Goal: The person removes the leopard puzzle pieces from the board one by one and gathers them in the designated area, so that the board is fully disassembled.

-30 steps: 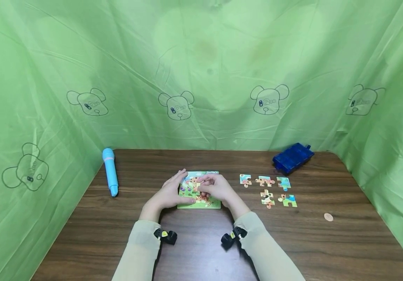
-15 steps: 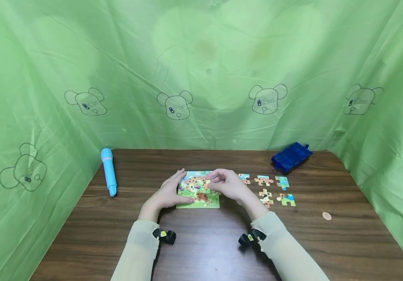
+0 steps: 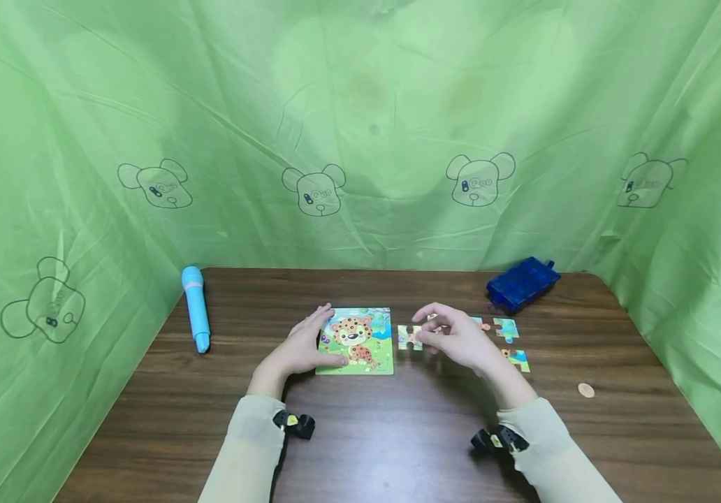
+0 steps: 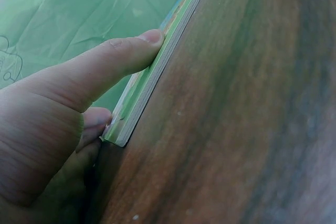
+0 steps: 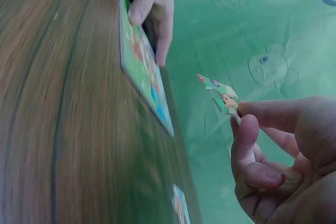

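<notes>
Puzzle piece [image 3: 409,337] up in the air, pinched between thumb and fingertips of the right hand [image 3: 461,341], just to the right of the puzzle board [image 3: 356,341] and clear of the wooden table [image 3: 360,433]. The right wrist view shows it plainly: a small printed piece [image 5: 223,96] held by one corner, flat side tilted. Over on the other side, the left hand [image 3: 300,349] steadies the board, thumb pressed along its near edge and fingers laid against its left side, gripping the corner. The board shows a spotted cat picture on it. More loose pieces [image 3: 511,342] lie on the table beyond the right hand, partly hidden by it, with a blue box [image 3: 522,282] behind them, a blue pen-like thing [image 3: 195,307] far left and a small coin [image 3: 585,390] to the right. Judging by this, a piece is in hand between the board and the loose ones. Whichever way it goes, the next move wants a steady pinch and a flat set-down.
</notes>
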The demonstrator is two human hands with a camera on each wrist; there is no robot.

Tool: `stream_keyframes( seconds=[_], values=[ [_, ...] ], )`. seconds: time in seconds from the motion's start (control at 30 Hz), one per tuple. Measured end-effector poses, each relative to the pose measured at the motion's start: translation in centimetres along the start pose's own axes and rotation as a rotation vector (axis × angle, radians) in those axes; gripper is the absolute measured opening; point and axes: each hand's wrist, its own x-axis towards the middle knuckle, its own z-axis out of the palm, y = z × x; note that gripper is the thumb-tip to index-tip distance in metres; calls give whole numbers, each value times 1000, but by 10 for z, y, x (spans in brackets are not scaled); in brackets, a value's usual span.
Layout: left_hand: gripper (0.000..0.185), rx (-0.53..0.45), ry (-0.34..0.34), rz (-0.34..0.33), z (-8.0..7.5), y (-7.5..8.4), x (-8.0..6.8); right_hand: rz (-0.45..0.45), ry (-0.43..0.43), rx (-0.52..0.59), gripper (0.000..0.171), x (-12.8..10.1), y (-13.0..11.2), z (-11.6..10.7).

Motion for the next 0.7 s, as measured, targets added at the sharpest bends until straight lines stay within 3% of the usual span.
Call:
stream_keyframes(
  seconds=[0.33, 0.5, 0.7],
  values=[
    [119, -4, 1, 5, -1, 3, -1, 12, -4, -112, 21, -16, 22, -38],
    [119, 1, -2, -1, -1, 4, -2, -24, -19, -181, 16, -16, 30, -47],
    [119, -12, 4, 15, -3, 6, -3, -11, -32, -171, 18, -16, 35, -52]
  ],
)
